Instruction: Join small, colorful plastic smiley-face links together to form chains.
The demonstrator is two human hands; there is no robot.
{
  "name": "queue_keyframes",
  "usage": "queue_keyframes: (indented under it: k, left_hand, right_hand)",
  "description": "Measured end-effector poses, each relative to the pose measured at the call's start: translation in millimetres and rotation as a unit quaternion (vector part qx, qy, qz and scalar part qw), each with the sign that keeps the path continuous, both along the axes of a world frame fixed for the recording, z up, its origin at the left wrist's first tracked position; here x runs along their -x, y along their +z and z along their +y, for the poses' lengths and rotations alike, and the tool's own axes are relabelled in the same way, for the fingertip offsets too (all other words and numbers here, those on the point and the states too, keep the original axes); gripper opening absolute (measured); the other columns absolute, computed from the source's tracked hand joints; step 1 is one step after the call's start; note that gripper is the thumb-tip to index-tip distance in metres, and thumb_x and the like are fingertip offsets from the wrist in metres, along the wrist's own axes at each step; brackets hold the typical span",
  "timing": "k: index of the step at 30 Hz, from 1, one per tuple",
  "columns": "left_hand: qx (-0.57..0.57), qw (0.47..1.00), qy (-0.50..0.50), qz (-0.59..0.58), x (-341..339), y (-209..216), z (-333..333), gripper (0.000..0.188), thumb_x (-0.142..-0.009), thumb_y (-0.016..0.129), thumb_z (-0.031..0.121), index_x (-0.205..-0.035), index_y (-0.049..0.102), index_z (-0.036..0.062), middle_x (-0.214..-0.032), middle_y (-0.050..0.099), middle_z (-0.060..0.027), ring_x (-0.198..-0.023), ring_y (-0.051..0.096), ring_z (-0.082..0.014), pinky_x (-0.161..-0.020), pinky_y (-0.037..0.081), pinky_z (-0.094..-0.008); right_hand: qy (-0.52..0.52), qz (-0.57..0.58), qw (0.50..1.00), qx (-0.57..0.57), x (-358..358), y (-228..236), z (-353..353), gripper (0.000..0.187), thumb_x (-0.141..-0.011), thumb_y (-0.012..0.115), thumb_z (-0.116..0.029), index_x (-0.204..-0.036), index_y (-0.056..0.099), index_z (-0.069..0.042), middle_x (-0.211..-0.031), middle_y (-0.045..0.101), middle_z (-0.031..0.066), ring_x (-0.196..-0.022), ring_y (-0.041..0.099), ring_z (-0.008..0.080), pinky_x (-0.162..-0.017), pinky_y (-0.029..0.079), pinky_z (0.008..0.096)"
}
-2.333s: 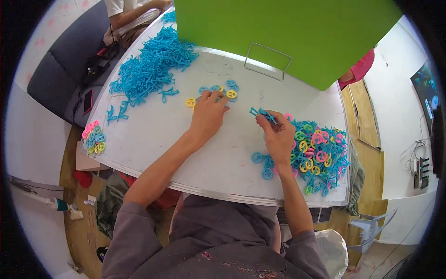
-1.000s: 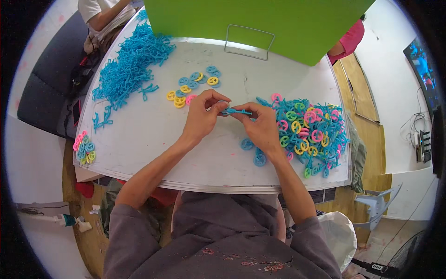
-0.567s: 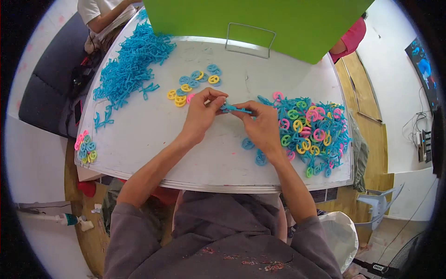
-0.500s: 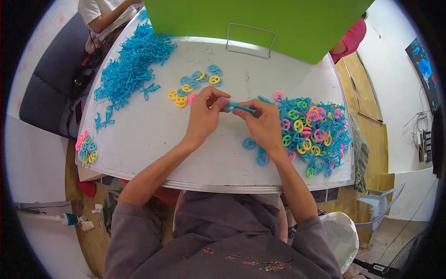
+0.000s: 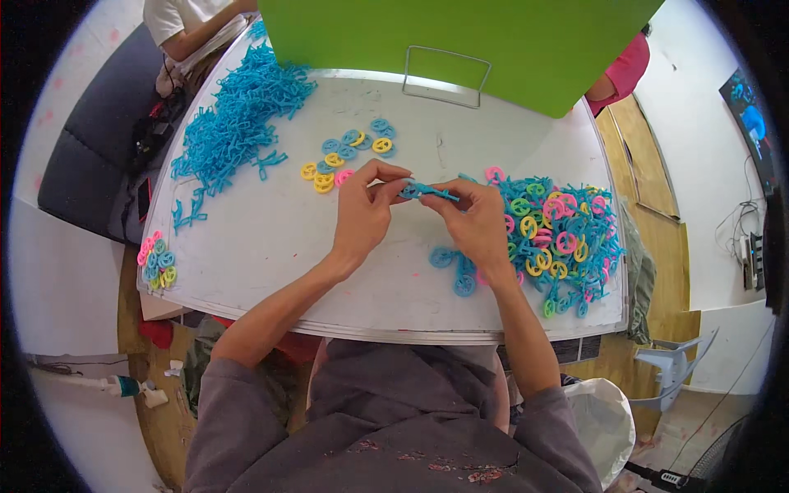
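Blue piece: your left hand [image 5: 362,215] and right hand [image 5: 475,222] meet, both pinching the blue stick part [image 5: 427,192] between them
Done: few wheels [image 5: 347,154] beyond your left hand
Left: mixed pile [image 5: 559,234] beside your right hand, large

Stick pile [image 5: 238,123] far left on table [image 5: 271,246]; ring heap [image 5: 559,234] right; hands [image 5: 419,215] between.

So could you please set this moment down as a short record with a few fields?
Left hand: pinches one end of a small blue plastic stick piece
Right hand: pinches its other end
Far left: heap of blue plastic stick pieces
Middle: small group of blue, yellow and pink plastic rings
Right: mixed pile of coloured rings and blue pieces
Surface: white table
Behind: green board
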State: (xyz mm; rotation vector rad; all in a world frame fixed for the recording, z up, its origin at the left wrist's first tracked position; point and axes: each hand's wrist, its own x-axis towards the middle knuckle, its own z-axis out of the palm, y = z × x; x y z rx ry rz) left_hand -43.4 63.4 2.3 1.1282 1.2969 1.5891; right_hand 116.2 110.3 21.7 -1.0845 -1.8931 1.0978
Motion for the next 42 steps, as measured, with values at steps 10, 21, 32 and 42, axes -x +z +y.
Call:
queue_keyframes:
  k: [10,21,32,42]
  left_hand:
    - [-0.091,0.995,0.039,0.013,-12,-4,-5,0.01,-0.091,0.046,-0.011,-0.089,0.054,-0.0051,-0.089,0.061,-0.0094,-0.083,0.063,-0.0132,-0.077,0.058,-0.0283]
    - [-0.138,0.986,0.065,0.062,-8,0,0,0.013,-0.089,0.046,-0.013,-0.093,0.054,-0.0047,-0.086,0.059,-0.0098,-0.08,0.064,-0.0162,-0.076,0.058,-0.0283]
    - [-0.086,0.991,0.001,0.1,2,-3,-4,0.013,-0.09,0.041,-0.014,-0.092,0.05,-0.0042,-0.093,0.061,-0.0115,-0.086,0.064,-0.0168,-0.079,0.057,-0.0299]
    - [-0.107,0.989,0.054,0.091,-5,-4,-2,0.011,-0.087,0.045,-0.013,-0.091,0.05,-0.0039,-0.08,0.061,-0.0123,-0.075,0.066,-0.0203,-0.07,0.057,-0.0296]
  right_hand:
    - [0.05,0.185,0.95,0.247,-1,-3,1,0.019,-0.088,0.068,-0.016,-0.097,0.068,0.001,-0.084,0.07,0.0067,-0.076,0.065,0.0106,-0.071,0.052,0.0245]
    - [-0.05,0.084,0.995,0.03,13,-7,-9,0.013,-0.089,0.063,-0.006,-0.098,0.067,0.004,-0.083,0.07,0.0079,-0.078,0.067,0.0124,-0.07,0.053,0.0237]
    - [0.027,0.219,0.939,0.265,10,-16,-3,0.022,-0.093,0.063,-0.019,-0.102,0.066,0.001,-0.091,0.069,0.0079,-0.082,0.067,0.0127,-0.076,0.056,0.0263]
    - [-0.064,0.198,0.967,0.147,22,-15,-12,0.019,-0.091,0.064,-0.012,-0.098,0.065,0.006,-0.088,0.069,0.0114,-0.08,0.067,0.0144,-0.076,0.057,0.028]
